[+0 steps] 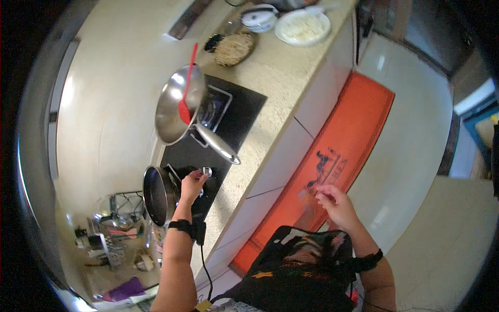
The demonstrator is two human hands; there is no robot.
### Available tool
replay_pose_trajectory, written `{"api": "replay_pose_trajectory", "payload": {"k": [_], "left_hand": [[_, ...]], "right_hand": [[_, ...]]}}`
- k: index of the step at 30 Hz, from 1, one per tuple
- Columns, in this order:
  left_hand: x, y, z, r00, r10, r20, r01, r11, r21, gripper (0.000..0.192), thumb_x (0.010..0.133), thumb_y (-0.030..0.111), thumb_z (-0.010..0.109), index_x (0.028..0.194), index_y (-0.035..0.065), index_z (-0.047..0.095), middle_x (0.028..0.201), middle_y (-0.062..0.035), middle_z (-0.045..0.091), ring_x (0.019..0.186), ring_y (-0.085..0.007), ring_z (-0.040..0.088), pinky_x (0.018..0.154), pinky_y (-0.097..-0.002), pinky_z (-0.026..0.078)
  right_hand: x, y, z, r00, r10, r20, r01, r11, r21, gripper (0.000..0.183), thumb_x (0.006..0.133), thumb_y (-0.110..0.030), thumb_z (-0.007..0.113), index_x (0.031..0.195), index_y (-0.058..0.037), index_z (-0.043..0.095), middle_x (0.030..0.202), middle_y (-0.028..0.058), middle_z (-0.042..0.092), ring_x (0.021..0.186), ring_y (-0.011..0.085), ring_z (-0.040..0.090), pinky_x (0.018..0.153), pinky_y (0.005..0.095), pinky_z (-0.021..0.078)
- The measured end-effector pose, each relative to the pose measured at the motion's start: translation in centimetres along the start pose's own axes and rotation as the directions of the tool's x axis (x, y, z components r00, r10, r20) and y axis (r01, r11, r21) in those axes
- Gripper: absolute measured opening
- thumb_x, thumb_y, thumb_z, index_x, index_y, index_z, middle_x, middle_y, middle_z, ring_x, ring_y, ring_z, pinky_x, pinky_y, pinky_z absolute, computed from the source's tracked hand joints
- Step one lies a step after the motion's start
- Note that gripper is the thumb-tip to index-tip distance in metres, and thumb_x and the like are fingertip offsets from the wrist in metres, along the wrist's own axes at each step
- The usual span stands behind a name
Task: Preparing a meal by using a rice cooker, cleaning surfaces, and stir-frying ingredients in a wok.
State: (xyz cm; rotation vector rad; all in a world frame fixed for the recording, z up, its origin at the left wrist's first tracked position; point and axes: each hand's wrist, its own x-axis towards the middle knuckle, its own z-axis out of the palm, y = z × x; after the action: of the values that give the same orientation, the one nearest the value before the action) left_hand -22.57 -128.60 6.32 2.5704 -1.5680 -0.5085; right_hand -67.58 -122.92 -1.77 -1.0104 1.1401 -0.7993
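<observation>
My left hand (191, 186) pinches a silver control knob (207, 171) on the black glass gas cooktop (245, 102). A dark frying pan (156, 197) stands just left of that hand, over the near burner. Over the far burner sits a steel wok (171, 95) with a long handle (218, 145) pointing toward the counter's front edge. A red spatula (186, 99) leans inside the wok, its head low against the metal. My right hand (337, 204) hangs in front of my body, above the floor, fingers curled; whether it holds anything small is unclear.
Toward the counter's far end are a plate of pale shredded food (234, 48), a white plate of white food (302, 29) and a lidded pot (259, 17). Utensils and a wire rack (121, 210) crowd the near left. An orange mat (351, 121) covers the floor along the cabinets.
</observation>
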Motion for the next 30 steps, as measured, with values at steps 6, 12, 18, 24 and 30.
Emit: {"api": "replay_pose_trajectory", "payload": {"k": [6, 12, 18, 24, 30], "left_hand": [[-6.3, 0.7, -2.0, 0.988, 0.151, -0.011, -0.152, 0.988, -0.035, 0.034, 0.081, 0.026, 0.063, 0.107, 0.0047, 0.063, 0.096, -0.0152, 0.065, 0.079, -0.0252, 0.065, 0.071, -0.0344, 0.051], [-9.6, -4.5, -3.1, 0.997, 0.076, -0.001, -0.075, 0.982, -0.174, 0.029, 0.082, 0.029, 0.060, 0.104, 0.0117, 0.066, 0.100, -0.0103, 0.065, 0.083, -0.0246, 0.065, 0.073, -0.0352, 0.051], [-10.9, -6.8, -2.5, 0.994, -0.020, -0.107, -0.020, 0.934, -0.357, 0.027, 0.083, 0.026, 0.058, 0.105, 0.0118, 0.065, 0.098, -0.0099, 0.065, 0.086, -0.0249, 0.064, 0.075, -0.0352, 0.050], [-14.2, -6.9, 0.1, 0.975, -0.177, -0.135, 0.101, 0.893, -0.439, 0.028, 0.083, 0.028, 0.058, 0.105, 0.0122, 0.065, 0.097, -0.0106, 0.065, 0.084, -0.0257, 0.063, 0.073, -0.0362, 0.050], [-21.0, -1.9, 2.9, 0.843, -0.513, -0.160, 0.385, 0.785, -0.485, 0.030, 0.085, 0.031, 0.056, 0.104, 0.0109, 0.065, 0.095, -0.0120, 0.066, 0.084, -0.0272, 0.064, 0.074, -0.0377, 0.051]], "right_hand": [[1.3, -5.0, -0.9, 0.999, -0.039, 0.014, 0.039, 0.998, -0.052, 0.021, 0.091, -0.011, 0.054, 0.110, -0.0012, 0.055, 0.096, 0.0047, 0.061, 0.087, 0.0119, 0.059, 0.076, 0.0263, 0.0479], [5.9, -11.0, 3.4, 0.989, -0.089, 0.121, 0.108, 0.981, -0.160, 0.024, 0.092, -0.012, 0.053, 0.113, -0.0025, 0.054, 0.099, 0.0074, 0.062, 0.087, 0.0132, 0.059, 0.075, 0.0258, 0.0488], [10.2, -16.4, 8.7, 0.957, -0.103, 0.271, 0.171, 0.955, -0.243, 0.027, 0.093, -0.016, 0.053, 0.116, -0.0024, 0.053, 0.101, 0.0069, 0.062, 0.089, 0.0129, 0.059, 0.074, 0.0263, 0.0495], [13.4, -17.3, 9.1, 0.898, -0.026, 0.438, 0.170, 0.941, -0.293, 0.028, 0.093, -0.014, 0.053, 0.117, 0.0002, 0.051, 0.101, 0.0086, 0.061, 0.091, 0.0136, 0.059, 0.077, 0.0253, 0.0487], [17.7, -16.5, 5.4, 0.777, 0.044, 0.628, 0.161, 0.950, -0.267, 0.028, 0.091, -0.014, 0.056, 0.115, 0.0002, 0.053, 0.098, 0.0090, 0.062, 0.089, 0.0144, 0.060, 0.074, 0.0248, 0.0496]]}}
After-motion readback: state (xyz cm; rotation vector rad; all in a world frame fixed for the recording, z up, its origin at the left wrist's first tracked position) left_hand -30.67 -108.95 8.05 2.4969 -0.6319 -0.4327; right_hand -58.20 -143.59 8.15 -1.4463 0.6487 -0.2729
